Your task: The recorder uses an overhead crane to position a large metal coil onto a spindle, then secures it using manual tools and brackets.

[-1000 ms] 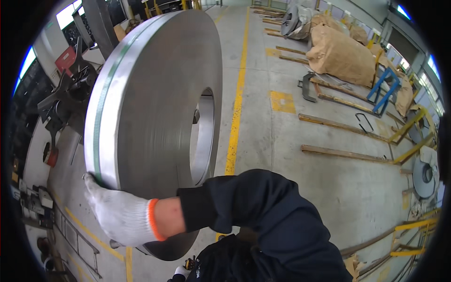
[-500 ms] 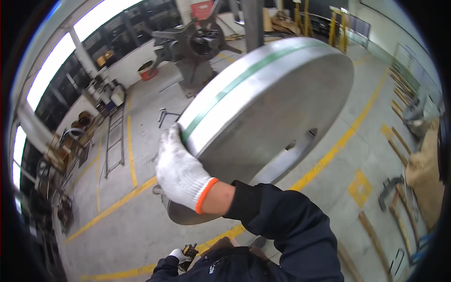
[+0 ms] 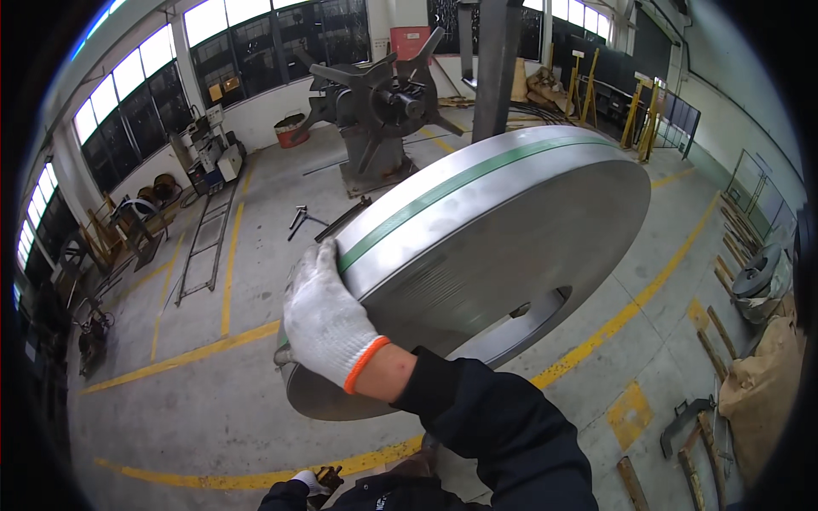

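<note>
Coil: large steel strip coil (image 3: pixel 503 238), right in front of the person, its flat face slanted in view and a green band (image 3: pixel 443 184) running along its rim. What bears it is hidden; I cannot tell whether it touches the floor (image 3: pixel 204 434).
Rim contact: gloved right hand (image 3: pixel 328 311) lies spread on the near end of the rim, touching it, its grip not closed round anything.
Handheld: gloved left hand (image 3: pixel 311 483), low in view, has its grip closed on a small yellow-and-black device (image 3: pixel 329 477), too small to identify.
Beyond the coil: dark decoiler with splayed arms (image 3: pixel 375 102), apart from it; T-shaped tool (image 3: pixel 298 220) on the floor, nearer.
Work at the rim: by its pose, probably steadying or guiding the coil.
Next push: would call for even palm pressure, with fingertips clear of the coil's lower edge.
</note>
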The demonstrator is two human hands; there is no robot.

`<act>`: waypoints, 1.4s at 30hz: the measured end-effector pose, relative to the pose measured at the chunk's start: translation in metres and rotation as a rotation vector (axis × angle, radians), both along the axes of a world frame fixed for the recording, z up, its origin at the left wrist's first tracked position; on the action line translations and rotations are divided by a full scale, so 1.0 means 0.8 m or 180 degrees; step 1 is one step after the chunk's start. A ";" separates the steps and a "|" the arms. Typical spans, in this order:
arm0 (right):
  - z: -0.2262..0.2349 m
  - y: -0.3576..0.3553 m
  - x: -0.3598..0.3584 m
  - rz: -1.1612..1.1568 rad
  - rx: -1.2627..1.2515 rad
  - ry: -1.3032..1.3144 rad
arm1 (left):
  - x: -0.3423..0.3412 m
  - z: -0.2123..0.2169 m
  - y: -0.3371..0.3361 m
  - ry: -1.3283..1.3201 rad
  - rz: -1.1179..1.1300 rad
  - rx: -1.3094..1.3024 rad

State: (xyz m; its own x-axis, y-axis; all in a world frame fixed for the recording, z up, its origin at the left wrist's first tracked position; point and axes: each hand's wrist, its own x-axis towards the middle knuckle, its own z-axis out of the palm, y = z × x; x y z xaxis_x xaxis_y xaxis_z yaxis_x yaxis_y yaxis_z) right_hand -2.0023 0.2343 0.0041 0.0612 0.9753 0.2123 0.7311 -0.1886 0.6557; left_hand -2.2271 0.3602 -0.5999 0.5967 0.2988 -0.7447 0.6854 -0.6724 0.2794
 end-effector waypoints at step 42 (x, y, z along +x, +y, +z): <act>0.320 -0.420 1.045 0.1033 0.1407 0.2998 | 0.645 0.277 -0.386 -0.1577 0.1732 -0.0285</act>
State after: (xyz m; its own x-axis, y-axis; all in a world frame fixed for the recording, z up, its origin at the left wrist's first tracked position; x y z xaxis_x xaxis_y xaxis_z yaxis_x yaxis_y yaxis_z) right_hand -1.1666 -0.1018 0.2600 0.1365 0.8233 0.5509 0.9620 0.0225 -0.2720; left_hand -1.7110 0.0516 -0.3781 0.6542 0.5989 -0.4619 0.6945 -0.2338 0.6805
